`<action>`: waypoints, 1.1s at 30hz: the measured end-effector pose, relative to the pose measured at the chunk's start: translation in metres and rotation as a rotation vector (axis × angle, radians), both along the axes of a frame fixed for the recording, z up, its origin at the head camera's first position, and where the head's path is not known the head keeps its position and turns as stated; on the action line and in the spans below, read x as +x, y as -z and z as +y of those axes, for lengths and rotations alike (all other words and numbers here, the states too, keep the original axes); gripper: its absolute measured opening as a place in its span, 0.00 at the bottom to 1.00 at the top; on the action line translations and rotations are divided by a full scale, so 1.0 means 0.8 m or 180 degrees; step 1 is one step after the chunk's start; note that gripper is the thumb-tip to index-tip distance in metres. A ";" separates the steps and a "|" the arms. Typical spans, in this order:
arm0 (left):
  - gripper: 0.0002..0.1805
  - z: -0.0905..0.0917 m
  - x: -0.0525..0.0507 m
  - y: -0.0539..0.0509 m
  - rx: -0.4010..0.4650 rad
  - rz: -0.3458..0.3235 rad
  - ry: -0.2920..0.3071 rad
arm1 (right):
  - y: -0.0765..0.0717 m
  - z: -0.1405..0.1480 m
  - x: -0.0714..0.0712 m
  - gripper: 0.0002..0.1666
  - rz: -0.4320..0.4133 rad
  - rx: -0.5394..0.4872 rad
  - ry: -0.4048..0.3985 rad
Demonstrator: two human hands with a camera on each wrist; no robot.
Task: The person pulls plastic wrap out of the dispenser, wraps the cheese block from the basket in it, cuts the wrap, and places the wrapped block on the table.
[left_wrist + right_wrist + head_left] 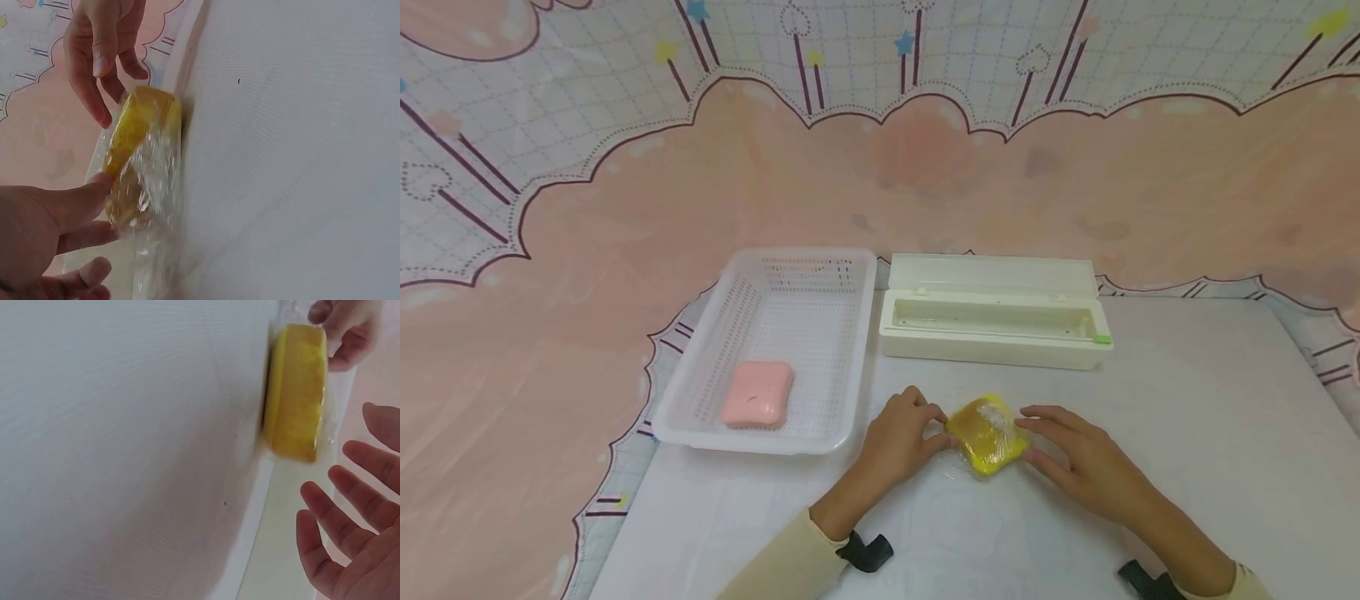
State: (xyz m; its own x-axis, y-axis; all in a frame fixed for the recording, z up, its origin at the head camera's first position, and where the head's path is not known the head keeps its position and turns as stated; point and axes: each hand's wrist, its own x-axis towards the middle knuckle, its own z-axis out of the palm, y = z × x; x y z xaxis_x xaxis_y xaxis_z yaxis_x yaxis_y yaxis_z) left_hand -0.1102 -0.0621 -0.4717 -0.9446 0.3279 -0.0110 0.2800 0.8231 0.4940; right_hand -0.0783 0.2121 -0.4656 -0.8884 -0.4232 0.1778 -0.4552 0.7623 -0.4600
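Note:
A yellow, rounded square block in clear, shiny plastic film lies on the white tabletop. My left hand is at its left corner, thumb and forefinger pinching the wrapped edge. In the left wrist view, loose film trails past the near end of the block. My right hand is at the block's right side, its fingers spread and loosely bent. The right wrist view shows a gap between these right fingers and the yellow block.
A white perforated basket stands at the left, a pink rounded block lying inside it. Behind the yellow block is a long cream box with its lid raised and a green tab at the right end. A patterned cloth hangs behind.

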 end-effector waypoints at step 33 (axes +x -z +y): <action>0.16 0.007 0.029 0.015 0.2273 -0.2127 -0.0226 | 0.008 -0.008 0.010 0.29 -0.0711 -0.0532 -0.0169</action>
